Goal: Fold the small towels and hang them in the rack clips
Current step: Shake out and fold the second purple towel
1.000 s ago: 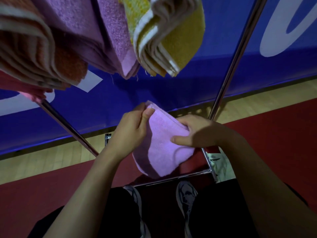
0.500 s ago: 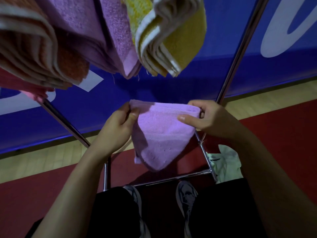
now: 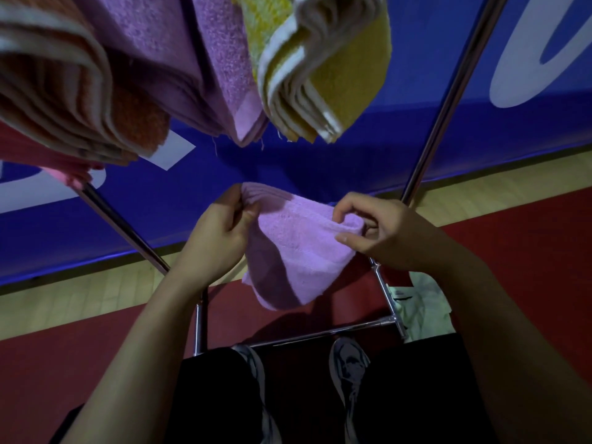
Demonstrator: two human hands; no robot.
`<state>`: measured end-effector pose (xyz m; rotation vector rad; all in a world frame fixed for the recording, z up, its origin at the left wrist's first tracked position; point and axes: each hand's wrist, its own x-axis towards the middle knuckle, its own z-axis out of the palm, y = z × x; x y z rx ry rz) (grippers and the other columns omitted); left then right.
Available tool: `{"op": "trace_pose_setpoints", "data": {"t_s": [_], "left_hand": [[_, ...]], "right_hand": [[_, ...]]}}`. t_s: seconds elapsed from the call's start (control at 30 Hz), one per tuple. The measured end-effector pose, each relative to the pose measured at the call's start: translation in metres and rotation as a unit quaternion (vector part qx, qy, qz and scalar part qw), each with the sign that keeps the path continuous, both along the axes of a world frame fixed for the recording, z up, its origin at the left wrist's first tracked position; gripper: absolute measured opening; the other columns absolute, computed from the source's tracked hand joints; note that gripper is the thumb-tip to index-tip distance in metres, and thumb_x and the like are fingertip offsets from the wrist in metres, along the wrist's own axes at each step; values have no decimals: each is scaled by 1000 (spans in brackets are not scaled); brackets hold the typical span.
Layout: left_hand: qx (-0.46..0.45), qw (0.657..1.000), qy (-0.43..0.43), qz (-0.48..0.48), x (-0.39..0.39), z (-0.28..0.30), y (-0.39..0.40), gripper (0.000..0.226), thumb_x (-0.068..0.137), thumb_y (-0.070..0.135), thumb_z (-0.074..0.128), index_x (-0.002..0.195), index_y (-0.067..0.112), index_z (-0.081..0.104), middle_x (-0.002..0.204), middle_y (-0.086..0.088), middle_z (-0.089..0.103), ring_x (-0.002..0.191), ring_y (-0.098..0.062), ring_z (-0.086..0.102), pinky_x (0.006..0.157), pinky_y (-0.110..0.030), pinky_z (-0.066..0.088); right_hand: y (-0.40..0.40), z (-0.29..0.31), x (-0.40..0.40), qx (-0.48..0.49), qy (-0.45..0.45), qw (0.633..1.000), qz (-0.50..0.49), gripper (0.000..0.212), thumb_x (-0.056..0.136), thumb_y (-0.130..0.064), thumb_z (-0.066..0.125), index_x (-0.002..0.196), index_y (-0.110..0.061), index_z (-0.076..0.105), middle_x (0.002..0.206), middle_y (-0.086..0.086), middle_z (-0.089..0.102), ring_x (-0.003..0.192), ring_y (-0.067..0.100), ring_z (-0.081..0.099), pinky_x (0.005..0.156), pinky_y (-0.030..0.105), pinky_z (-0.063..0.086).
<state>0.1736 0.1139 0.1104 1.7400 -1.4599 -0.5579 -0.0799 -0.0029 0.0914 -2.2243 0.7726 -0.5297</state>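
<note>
While two hands pinch one lilac towel [image 3: 298,251]; three hang above.

1. We appear to stand in a sports hall or gym: the floor [image 3: 512,193] shows pale wooden boards beside a dark red painted zone [image 3: 528,251], like court markings.
2. A long blue banner [image 3: 320,161] with large white lettering runs along the floor's edge, as on courtside boards.
3. A chrome rack [image 3: 442,100] stands before us, folded towels [image 3: 336,75] hanging from it.
</note>
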Motion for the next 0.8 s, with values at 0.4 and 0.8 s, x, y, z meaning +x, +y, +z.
{"op": "trace_pose_setpoints", "data": {"t_s": [0.4, 0.8], "left_hand": [[8, 998, -57, -25, 4, -6, -1, 15, 108, 19, 50, 113, 12, 61, 101, 2, 72, 94, -15, 66, 82, -36, 50], [48, 986, -89, -132, 1, -21, -3, 21, 104, 35, 49, 104, 18, 61, 94, 6, 69, 88, -13, 65, 79, -42, 51]], "right_hand": [[4, -10, 17, 91, 106, 990, -4, 29, 103, -28, 55, 79, -21, 69, 67, -3, 68, 65, -5, 63, 73, 30, 51], [-7, -26, 12, 41, 292, 955, -34, 20, 92, -29, 67, 72, -24, 67, 61, -10, 65, 63, 5, 62, 59, 18, 44]]}}
